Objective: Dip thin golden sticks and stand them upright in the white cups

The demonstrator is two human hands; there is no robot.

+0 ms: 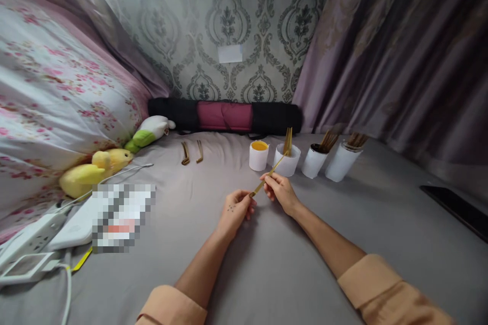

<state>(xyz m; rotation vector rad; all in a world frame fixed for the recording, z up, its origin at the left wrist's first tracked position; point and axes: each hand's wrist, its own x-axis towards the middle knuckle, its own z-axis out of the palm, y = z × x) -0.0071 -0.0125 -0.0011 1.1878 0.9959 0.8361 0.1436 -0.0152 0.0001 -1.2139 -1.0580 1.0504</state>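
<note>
Both my hands meet over a grey bed sheet (267, 264). My left hand (237, 209) pinches the near end of a thin yellowish stick (271, 172). My right hand (280, 190) grips the same stick a little farther along, fingers closed round it. The stick slants up and away toward a white cup (286, 161) that holds more sticks upright. To its left stands a white cup of yellow paste (258, 155). Two more white cups (314, 160) (340, 162) with brown sticks stand to the right.
Two bent brown sticks (192, 153) lie on the sheet at the back left. A black and pink roll (224, 116) lies against the wall. Plush toys (95, 168), a power strip (32, 237) and cables sit at left. A dark flat object (455, 209) lies at right.
</note>
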